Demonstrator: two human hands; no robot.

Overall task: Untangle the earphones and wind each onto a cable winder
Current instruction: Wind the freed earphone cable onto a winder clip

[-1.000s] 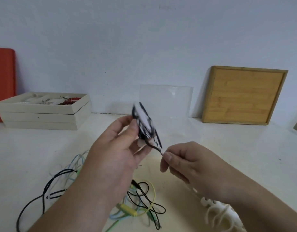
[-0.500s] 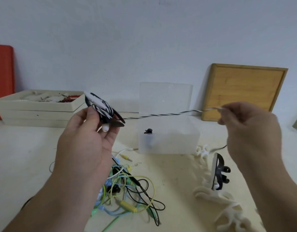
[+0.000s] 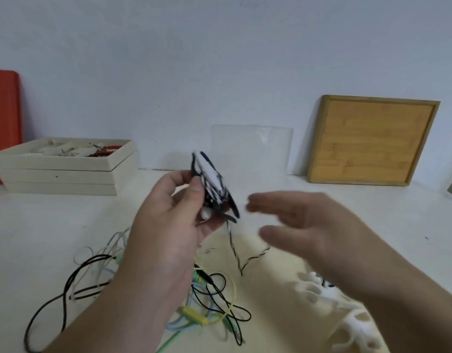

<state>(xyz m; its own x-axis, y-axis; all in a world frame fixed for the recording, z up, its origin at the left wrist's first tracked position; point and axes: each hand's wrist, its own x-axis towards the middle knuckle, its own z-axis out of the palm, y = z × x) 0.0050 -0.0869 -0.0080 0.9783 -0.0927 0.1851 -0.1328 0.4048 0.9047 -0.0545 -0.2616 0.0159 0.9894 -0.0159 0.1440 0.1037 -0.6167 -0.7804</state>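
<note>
Your left hand [image 3: 174, 220] is raised over the middle of the worktop [image 3: 54, 225], thumb and fingers curled around a black-and-white cable winder [image 3: 212, 186]. The thumb presses on its near face and the fingers wrap behind it. The winder stands tilted, its top end leaning toward the far left, with striped cord already wrapped around it. From its lower end a black-and-white striped cord [image 3: 235, 253] hangs down, bends just above the worktop and rises toward your right hand [image 3: 309, 225].

That hand is level with the left one and just to its right, apart from the winder. Its fingers are stretched out and slightly spread, pointing left, with the thumb below them. The hand is blurred, so the cord may run under the thumb, but you seem to hold nothing.

Under your left forearm, toward the near edge of the worktop, lies the tangle of earphones [image 3: 209, 299]: black, yellow, green and pale blue cords looped over each other, with a long black loop trailing toward the near left corner. Near the right end of the near edge, partly hidden by your right forearm, lie white cable winders [image 3: 347, 319].

Along the far edge, stacked cream trays [image 3: 64, 174] sit at the left with small items in the top one. A clear plastic box [image 3: 253, 149] stands at the middle. A wooden board [image 3: 370, 141] leans on the wall at the right. A red panel [image 3: 4, 118] stands at the far left corner.
</note>
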